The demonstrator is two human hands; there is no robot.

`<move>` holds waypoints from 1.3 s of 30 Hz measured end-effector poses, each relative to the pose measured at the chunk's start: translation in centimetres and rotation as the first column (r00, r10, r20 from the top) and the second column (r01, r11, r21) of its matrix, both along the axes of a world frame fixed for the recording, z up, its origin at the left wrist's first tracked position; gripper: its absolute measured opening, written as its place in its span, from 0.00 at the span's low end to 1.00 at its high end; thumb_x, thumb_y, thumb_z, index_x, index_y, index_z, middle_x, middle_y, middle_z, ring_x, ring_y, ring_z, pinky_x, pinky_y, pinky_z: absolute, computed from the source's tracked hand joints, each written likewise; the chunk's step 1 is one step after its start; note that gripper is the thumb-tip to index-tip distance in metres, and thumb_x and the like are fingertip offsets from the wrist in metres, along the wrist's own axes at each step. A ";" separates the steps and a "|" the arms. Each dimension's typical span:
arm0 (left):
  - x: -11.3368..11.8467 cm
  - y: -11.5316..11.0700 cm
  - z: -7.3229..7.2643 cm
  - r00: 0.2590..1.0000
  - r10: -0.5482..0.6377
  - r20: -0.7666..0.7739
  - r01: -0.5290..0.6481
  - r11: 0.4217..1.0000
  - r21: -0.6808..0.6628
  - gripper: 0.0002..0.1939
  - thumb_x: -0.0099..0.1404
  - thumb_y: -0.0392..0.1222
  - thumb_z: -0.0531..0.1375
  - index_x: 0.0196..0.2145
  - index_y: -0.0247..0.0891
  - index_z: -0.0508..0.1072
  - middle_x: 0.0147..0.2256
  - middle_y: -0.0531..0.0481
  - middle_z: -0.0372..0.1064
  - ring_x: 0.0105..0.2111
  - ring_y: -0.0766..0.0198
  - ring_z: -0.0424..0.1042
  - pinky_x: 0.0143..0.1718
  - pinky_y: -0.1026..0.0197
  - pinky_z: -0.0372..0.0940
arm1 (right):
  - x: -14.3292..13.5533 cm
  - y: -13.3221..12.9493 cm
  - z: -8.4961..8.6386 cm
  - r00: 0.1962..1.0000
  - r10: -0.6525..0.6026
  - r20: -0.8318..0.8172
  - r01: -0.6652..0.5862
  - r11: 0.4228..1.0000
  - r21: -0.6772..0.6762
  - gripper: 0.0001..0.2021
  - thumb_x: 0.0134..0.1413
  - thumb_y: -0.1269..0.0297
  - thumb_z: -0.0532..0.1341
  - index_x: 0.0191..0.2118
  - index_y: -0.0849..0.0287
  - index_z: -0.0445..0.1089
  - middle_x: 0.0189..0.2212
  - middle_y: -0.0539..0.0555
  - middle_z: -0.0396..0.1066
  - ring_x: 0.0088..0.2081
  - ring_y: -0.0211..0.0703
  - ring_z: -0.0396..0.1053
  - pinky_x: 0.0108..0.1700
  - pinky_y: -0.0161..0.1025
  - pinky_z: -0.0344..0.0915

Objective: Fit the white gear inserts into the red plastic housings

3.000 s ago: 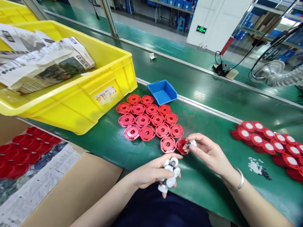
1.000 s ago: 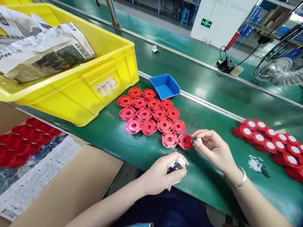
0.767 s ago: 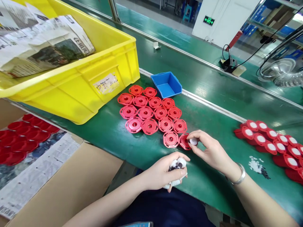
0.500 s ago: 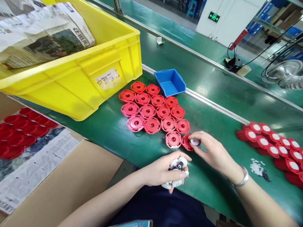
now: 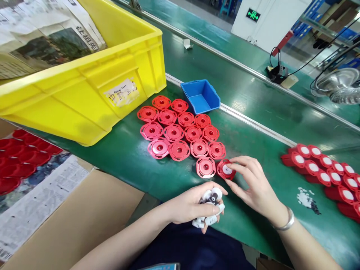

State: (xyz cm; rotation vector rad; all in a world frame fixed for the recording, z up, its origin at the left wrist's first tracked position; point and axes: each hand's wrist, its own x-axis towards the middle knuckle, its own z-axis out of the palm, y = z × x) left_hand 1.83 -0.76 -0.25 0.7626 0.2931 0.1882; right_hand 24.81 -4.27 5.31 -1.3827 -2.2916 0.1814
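The left hand (image 5: 194, 204) has its grip closed around a cluster of white gears (image 5: 210, 219) with dark shafts, held just above the near edge of the green tabletop (image 5: 258, 150), the thumb laid across them. The right hand (image 5: 251, 182), a silver bracelet (image 5: 289, 220) on its wrist, has a released grip: its fingers are parted at the right side of a red housing (image 5: 220, 170), index finger by the upper rim and thumb by the lower. A single white gear (image 5: 227, 170) sits inside that housing, toothed face up. This housing stands at the near right corner of a close-packed group of red housings (image 5: 179, 150), each showing a round recess with a small shiny centre. A blue bin (image 5: 201, 98) stands just behind the group, and a yellow crate (image 5: 132, 71) with crumpled newspaper (image 5: 56, 41) in it stands to the left. Farther right are red parts (image 5: 311, 167) topped with white discs, and near them lie a scatter of small white pieces (image 5: 303, 198) and small black pieces (image 5: 315, 207). At the lower left, more red parts rest over printed paper (image 5: 42, 206) beside brown cardboard (image 5: 92, 210).
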 end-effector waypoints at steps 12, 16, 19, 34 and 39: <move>0.1 0.0 0.2 1.000 -0.013 -0.017 0.014 1.000 0.018 0.23 0.64 0.49 0.66 0.50 0.38 0.64 0.36 0.50 0.68 0.27 0.68 0.72 0.20 0.70 0.63 | -0.1 -0.3 -2.3 0.995 -0.030 -0.095 0.030 1.000 -0.001 0.18 0.65 0.68 0.64 0.57 0.59 0.62 0.53 0.63 0.67 0.56 0.54 0.64 0.57 0.54 0.66; 0.1 0.0 0.2 0.999 -0.021 -0.024 0.021 1.000 0.013 0.23 0.65 0.49 0.65 0.53 0.38 0.63 0.35 0.51 0.69 0.24 0.70 0.70 0.19 0.70 0.62 | 0.0 -0.1 -2.5 0.992 -0.019 -0.123 0.024 0.999 0.035 0.15 0.65 0.72 0.63 0.54 0.58 0.64 0.50 0.60 0.70 0.56 0.51 0.66 0.58 0.51 0.65; 0.0 0.0 0.0 0.999 -0.026 -0.028 0.026 1.000 -0.006 0.25 0.65 0.50 0.66 0.54 0.39 0.63 0.35 0.50 0.69 0.25 0.69 0.71 0.20 0.70 0.62 | 0.2 -0.1 -2.5 0.992 -0.035 -0.122 0.040 0.999 0.036 0.16 0.65 0.72 0.63 0.56 0.58 0.64 0.49 0.60 0.71 0.54 0.50 0.67 0.57 0.51 0.66; 0.2 0.3 0.4 0.999 -0.029 -0.030 0.027 0.998 -0.055 0.23 0.65 0.51 0.66 0.52 0.39 0.65 0.34 0.50 0.71 0.23 0.70 0.71 0.20 0.70 0.65 | 0.5 1.0 -0.1 0.969 -0.097 -0.228 0.086 0.995 -0.057 0.09 0.63 0.65 0.65 0.48 0.56 0.71 0.41 0.56 0.70 0.43 0.47 0.70 0.44 0.47 0.71; 0.2 0.4 0.4 0.998 -0.048 -0.051 0.044 0.997 -0.066 0.24 0.66 0.51 0.65 0.53 0.38 0.64 0.34 0.50 0.71 0.22 0.70 0.71 0.21 0.70 0.65 | 1.7 1.1 0.7 0.587 -0.406 -0.700 0.166 0.907 -0.387 0.05 0.64 0.61 0.65 0.43 0.53 0.72 0.39 0.54 0.73 0.40 0.47 0.75 0.41 0.44 0.75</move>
